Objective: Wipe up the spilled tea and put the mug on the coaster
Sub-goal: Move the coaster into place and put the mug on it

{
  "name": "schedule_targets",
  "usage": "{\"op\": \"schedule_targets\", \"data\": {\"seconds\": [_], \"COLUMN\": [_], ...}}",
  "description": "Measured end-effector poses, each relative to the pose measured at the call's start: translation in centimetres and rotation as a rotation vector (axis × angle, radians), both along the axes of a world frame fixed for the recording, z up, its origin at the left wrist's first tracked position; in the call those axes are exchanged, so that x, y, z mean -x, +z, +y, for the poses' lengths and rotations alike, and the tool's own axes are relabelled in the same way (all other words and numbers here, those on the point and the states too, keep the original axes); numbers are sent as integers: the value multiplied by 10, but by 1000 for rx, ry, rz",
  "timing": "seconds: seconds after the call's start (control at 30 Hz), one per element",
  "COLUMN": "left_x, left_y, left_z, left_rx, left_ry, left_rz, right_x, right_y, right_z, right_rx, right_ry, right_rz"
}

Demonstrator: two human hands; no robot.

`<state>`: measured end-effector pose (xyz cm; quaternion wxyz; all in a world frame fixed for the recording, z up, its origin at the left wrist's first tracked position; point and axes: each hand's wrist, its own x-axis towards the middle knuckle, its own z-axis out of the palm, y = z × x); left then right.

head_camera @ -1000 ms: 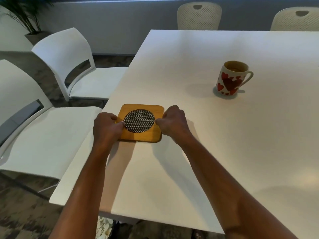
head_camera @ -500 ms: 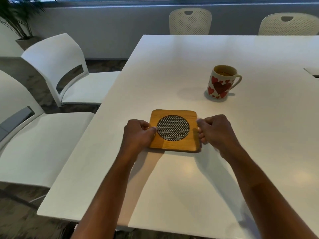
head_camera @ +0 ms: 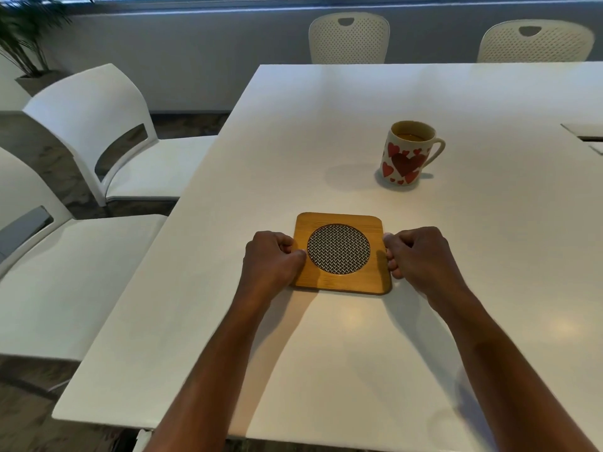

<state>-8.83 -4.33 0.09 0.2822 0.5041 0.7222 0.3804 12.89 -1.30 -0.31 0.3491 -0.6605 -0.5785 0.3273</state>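
Pinching the coaster [head_camera: 339, 252] at centre frame by its side edges with curled left hand [head_camera: 270, 261] and right hand [head_camera: 421, 256]; finding no spilled tea or cloth on the table [head_camera: 326, 125]; leaving the mug [head_camera: 408, 154], well apart at upper right, yet to go on it.

An office meeting room: a long white table [head_camera: 359, 353] ringed by matching chairs [head_camera: 349, 39].
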Motion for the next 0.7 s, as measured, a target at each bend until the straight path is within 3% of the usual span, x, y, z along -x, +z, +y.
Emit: {"op": "schedule_targets", "data": {"seconds": [0.7], "left_x": [0], "left_y": [-1], "left_z": [-4], "left_rx": [-23], "left_ry": [-33], "left_rz": [-6], "right_x": [-1], "right_y": [-3], "right_z": [1], "right_rx": [-49], "right_ry": [-11], "right_rz": [13]}}
